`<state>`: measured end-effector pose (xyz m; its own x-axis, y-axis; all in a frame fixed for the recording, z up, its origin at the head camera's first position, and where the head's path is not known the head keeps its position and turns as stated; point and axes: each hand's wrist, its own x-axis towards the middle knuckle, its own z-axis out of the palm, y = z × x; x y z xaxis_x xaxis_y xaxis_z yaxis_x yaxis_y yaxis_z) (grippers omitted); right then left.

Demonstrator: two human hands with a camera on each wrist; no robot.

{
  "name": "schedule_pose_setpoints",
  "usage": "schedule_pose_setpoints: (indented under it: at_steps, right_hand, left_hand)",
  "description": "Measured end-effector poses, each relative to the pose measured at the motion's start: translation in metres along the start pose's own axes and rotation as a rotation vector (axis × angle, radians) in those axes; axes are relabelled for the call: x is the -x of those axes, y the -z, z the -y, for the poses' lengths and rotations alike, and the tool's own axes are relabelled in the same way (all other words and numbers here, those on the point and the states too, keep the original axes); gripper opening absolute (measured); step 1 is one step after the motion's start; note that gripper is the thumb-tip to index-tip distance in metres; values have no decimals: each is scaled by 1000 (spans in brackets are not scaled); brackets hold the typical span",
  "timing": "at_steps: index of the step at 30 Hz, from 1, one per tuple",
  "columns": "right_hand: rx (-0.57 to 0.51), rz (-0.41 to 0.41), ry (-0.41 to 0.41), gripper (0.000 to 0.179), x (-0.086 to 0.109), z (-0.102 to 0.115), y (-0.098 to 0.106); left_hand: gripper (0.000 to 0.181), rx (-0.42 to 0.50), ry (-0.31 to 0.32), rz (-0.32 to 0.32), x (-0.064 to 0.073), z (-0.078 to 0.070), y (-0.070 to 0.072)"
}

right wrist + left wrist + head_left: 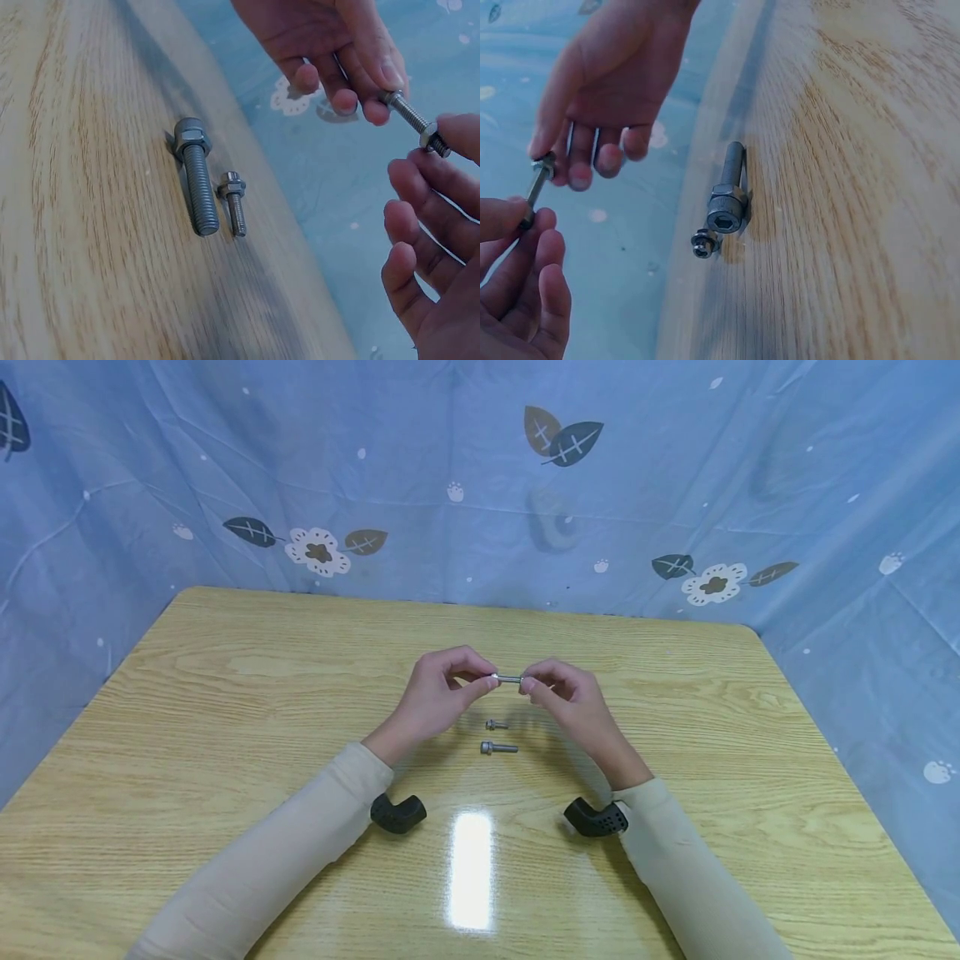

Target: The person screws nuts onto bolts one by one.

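Both hands hold one bolt (409,114) level above the table. My left hand (442,689) pinches its head end between thumb and forefinger. At the threaded end, my right hand (566,697) pinches a hex nut (430,136) between thumb and fingertips, and a short piece of thread sticks out past the nut. Below the hands, a large socket-head bolt (498,748) lies on the table with a nut up against its head. Beside it lies a smaller bolt (496,725), also with a nut near its head.
The wood-grain table (262,718) reaches back to a blue patterned curtain (450,485). A black curved piece (398,815) sits at the left wrist, and a similar black piece (596,818) at the right wrist. Light glares off the table (471,868) near the front.
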<state>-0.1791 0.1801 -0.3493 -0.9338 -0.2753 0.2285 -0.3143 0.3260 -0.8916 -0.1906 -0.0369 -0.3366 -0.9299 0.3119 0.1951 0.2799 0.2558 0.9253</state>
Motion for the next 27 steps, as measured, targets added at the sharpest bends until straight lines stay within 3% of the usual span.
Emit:
schedule_pose_setpoints:
  at_steps: [4, 13, 27]
  right_hand:
    - [-10, -11, 3, 22, -1, -1, 0]
    - [-54, -26, 112, 22, -1, 2, -1]
    - [-6, 9, -7, 18, 0, 2, 0]
  left_hand:
    - [3, -9, 4, -3, 0, -1, 0]
    - [4, -2, 13, -10, 1, -2, 0]
    - [4, -1, 11, -5, 1, -3, 0]
